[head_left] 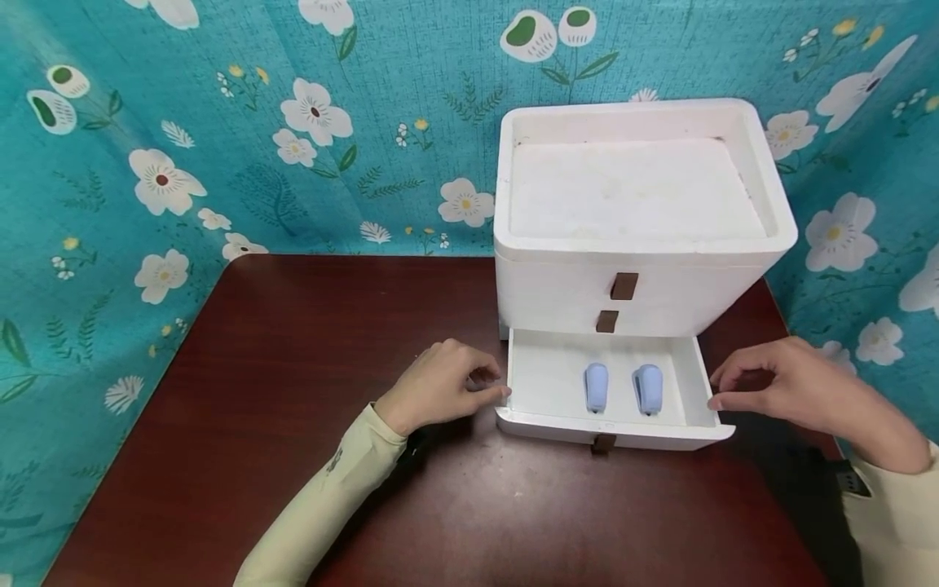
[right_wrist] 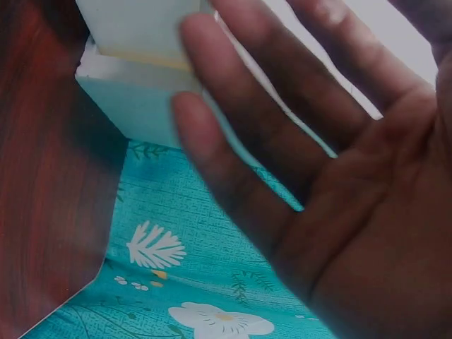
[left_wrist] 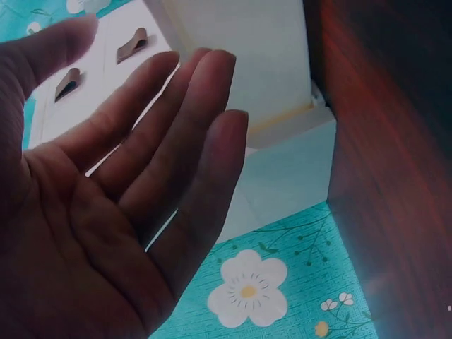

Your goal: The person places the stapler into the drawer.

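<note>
A white drawer is pulled out at the bottom of a white cabinet. Inside it lie two small light-blue staplers, side by side; the right-hand stapler is slightly tilted. My left hand is at the drawer's left side, thumb tip right by the front corner, fingers loosely bent. On the opposite side, my right hand has its fingertips close to the drawer's right wall. Both wrist views show the fingers relaxed and spread, with nothing in either palm.
The cabinet has a shallow recessed top and brown pull tabs on its front. It stands at the back right of a dark red-brown table. A teal flowered cloth hangs behind the table and along its sides.
</note>
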Demonstrator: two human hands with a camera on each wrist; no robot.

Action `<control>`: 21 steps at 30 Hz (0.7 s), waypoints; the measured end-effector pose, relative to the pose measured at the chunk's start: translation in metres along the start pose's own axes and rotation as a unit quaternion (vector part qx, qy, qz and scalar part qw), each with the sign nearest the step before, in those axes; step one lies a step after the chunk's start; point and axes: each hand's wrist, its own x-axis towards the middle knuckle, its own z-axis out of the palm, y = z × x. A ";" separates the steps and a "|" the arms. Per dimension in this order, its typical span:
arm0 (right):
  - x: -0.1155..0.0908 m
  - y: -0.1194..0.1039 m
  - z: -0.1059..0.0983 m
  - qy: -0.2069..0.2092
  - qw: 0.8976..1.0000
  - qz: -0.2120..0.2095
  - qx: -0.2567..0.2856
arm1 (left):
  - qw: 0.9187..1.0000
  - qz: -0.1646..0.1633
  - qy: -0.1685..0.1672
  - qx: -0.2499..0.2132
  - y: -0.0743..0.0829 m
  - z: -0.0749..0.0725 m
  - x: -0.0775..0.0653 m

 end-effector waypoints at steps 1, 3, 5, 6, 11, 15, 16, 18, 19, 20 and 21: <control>0.000 0.001 0.000 -0.021 1.000 -0.001 0.007 | 1.000 0.004 -0.014 -0.001 -0.001 0.000 0.000; 0.001 0.005 0.001 -0.061 0.998 -0.004 0.029 | 0.999 0.013 -0.036 0.000 -0.001 0.001 0.001; 0.001 0.008 0.002 -0.089 0.995 -0.008 0.051 | 0.999 0.020 -0.050 0.003 -0.002 0.001 0.001; 0.001 0.009 0.002 -0.099 0.993 -0.009 0.059 | 0.998 0.023 -0.055 0.002 -0.003 0.001 0.001; 0.002 0.009 0.002 -0.127 0.989 -0.007 0.070 | 0.997 0.021 -0.078 -0.006 -0.003 0.001 0.002; 0.001 0.008 0.001 -0.158 0.985 0.008 0.071 | 0.995 0.025 -0.100 -0.010 -0.001 0.003 0.003; 0.000 0.008 0.001 -0.166 0.983 0.015 0.075 | 0.994 0.027 -0.103 -0.008 0.000 0.003 0.003; -0.001 0.008 0.000 -0.183 0.979 0.026 0.082 | 0.994 0.030 -0.110 -0.002 0.001 0.005 0.003; -0.002 0.009 0.000 -0.190 0.977 0.032 0.089 | 0.993 0.033 -0.113 0.001 0.002 0.005 0.003; -0.002 0.010 0.000 -0.196 0.975 0.035 0.095 | 0.993 0.036 -0.115 0.001 0.002 0.005 0.003; -0.002 0.010 0.000 -0.202 0.974 0.036 0.100 | 0.992 0.039 -0.117 0.002 0.003 0.006 0.003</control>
